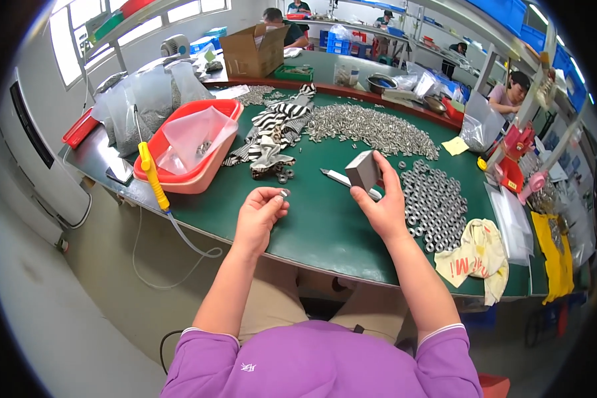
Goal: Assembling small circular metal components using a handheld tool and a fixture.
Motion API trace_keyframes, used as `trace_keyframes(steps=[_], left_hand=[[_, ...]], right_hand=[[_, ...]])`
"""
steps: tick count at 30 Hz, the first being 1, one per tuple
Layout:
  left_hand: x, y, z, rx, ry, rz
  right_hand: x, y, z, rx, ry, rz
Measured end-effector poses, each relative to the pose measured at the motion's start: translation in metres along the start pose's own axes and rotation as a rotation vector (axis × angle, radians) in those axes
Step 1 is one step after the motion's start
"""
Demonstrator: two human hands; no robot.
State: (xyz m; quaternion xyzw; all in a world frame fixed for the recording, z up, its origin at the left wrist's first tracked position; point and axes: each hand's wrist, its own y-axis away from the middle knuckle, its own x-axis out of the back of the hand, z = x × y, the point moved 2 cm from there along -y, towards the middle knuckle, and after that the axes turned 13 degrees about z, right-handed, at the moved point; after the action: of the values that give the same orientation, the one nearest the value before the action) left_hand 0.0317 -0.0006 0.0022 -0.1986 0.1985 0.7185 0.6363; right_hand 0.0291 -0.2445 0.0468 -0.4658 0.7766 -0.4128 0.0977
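My left hand [256, 217] is closed in a pinch over the near edge of the green table. Between its thumb and fingers is a small shiny metal piece [284, 193], too small to tell its exact shape. My right hand [387, 207] grips a grey rectangular block [363, 172], held up above the table with thumb and fingers on its sides. Behind that block lies a utility knife [337, 177], partly hidden by it. Several dark metal rings [282, 178] rest beyond my left hand. Many grey metal rings [434, 202] spread out right of my right hand.
A heap of small metal pins [368, 128] covers the far middle. Striped cloth [280, 123] lies left of it. A red basin [209, 156] with a plastic bag stands left, a yellow electric screwdriver [150, 174] hanging before it. A cream cloth [479, 255] drapes at the right edge.
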Motion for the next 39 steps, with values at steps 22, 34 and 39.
trace_keyframes(steps=[22, 34, 39], left_hand=[[-0.005, -0.006, 0.02, -0.161, 0.145, -0.048], [-0.014, -0.005, 0.01, -0.109, 0.162, -0.158], [-0.013, -0.014, 0.015, -0.045, 0.229, -0.168]], right_hand=[[-0.067, -0.017, -0.087, 0.318, -0.146, -0.469], [-0.075, -0.034, -0.038, 0.151, -0.058, -0.352], [-0.077, -0.036, -0.027, -0.131, -0.278, -0.324]])
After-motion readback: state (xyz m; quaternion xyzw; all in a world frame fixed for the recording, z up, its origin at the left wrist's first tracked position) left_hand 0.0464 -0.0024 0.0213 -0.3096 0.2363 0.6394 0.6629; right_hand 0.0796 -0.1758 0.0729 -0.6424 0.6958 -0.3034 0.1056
